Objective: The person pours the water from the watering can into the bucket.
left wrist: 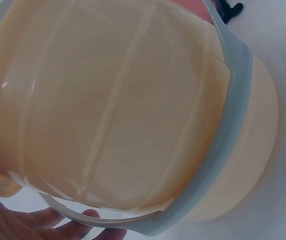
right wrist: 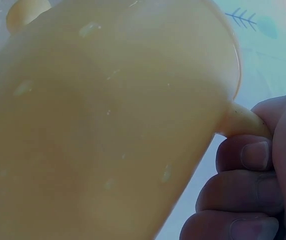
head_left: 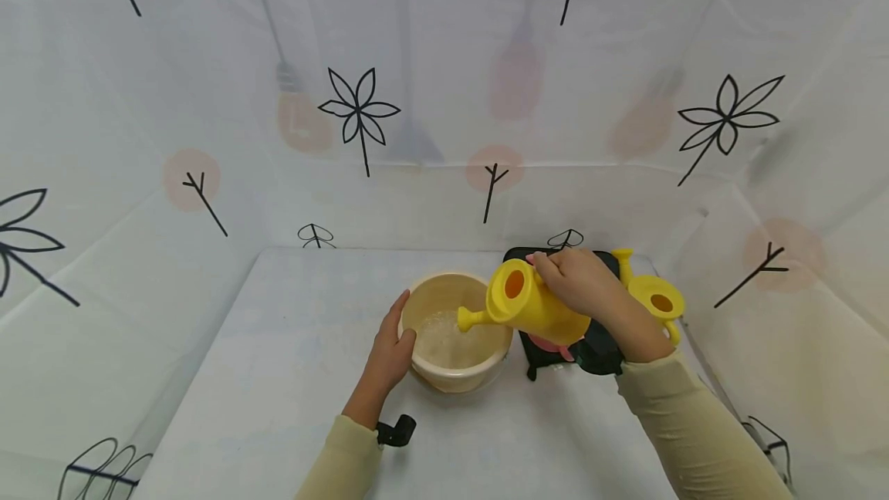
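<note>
A cream bucket (head_left: 454, 376) stands upright near the middle of the white table, with rippled clear liquid (head_left: 444, 334) inside. My left hand (head_left: 389, 357) holds its left side, thumb at the rim; in the left wrist view the fingers (left wrist: 72, 227) lie along the pale rim (left wrist: 238, 95). My right hand (head_left: 579, 280) grips the handle of a yellow watering can (head_left: 535, 307). The can is tilted left, its spout over the bucket's opening. In the right wrist view, curled fingers (right wrist: 243, 190) wrap the handle beside the can's body (right wrist: 102, 110). Whether water leaves the spout is unclear.
A second yellow watering can (head_left: 656, 299) stands at the table's right edge, partly behind my right wrist. A black tray or bag-like item (head_left: 517, 255) lies beneath the held can, with something pink (head_left: 549, 344) on it. White printed sheets (head_left: 430, 207) enclose the table.
</note>
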Action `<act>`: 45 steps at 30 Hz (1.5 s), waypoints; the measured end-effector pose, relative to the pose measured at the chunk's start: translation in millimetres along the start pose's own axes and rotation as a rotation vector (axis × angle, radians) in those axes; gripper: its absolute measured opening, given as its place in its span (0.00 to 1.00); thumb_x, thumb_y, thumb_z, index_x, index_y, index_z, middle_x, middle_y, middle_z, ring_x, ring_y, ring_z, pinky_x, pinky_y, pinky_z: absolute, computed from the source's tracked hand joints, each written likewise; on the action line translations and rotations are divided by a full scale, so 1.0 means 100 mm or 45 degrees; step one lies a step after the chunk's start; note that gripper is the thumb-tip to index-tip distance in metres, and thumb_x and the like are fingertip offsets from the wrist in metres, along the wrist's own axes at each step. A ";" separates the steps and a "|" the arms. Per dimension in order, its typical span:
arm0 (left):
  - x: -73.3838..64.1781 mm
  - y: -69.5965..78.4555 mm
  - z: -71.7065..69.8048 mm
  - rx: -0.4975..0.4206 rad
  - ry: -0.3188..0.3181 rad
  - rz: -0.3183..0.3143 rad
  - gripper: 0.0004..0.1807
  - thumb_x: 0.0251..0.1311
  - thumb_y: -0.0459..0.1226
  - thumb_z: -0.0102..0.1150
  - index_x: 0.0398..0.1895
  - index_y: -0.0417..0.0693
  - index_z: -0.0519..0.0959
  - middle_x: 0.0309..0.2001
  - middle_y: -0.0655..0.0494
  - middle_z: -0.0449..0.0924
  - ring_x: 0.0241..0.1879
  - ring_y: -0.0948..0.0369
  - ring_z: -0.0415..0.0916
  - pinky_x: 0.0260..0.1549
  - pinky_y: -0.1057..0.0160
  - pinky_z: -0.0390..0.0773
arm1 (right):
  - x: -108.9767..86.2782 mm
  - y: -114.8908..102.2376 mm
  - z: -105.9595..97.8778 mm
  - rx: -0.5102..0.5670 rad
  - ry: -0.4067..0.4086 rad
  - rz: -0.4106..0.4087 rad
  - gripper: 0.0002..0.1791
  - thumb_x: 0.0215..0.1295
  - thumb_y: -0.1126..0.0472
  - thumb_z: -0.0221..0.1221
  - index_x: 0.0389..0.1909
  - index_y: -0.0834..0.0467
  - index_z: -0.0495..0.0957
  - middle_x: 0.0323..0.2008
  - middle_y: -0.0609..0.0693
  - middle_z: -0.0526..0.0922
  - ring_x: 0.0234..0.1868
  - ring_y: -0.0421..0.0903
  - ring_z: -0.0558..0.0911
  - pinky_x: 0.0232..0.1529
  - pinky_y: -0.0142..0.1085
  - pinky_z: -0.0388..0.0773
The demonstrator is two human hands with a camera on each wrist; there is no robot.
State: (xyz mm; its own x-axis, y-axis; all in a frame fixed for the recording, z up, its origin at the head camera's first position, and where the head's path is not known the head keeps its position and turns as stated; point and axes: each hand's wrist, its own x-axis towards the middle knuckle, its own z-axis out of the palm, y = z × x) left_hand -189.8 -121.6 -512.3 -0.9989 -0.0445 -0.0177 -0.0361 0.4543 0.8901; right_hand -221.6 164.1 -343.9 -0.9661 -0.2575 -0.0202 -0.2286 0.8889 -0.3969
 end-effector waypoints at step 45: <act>0.01 0.00 0.00 -0.007 -0.014 -0.017 0.37 0.55 0.35 0.36 0.65 0.81 0.49 0.69 0.68 0.52 0.70 0.61 0.48 0.67 0.50 0.53 | 0.00 -0.02 0.00 -0.024 0.024 -0.020 0.31 0.68 0.42 0.36 0.10 0.55 0.67 0.11 0.48 0.65 0.17 0.44 0.67 0.19 0.31 0.64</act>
State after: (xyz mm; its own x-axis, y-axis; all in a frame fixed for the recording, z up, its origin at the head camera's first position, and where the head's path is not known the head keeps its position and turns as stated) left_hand -190.9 -121.8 -511.7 -0.9986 -0.0408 -0.0349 -0.0495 0.4491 0.8921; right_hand -221.1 162.1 -343.1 -0.9643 -0.2648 0.0033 -0.2462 0.8917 -0.3799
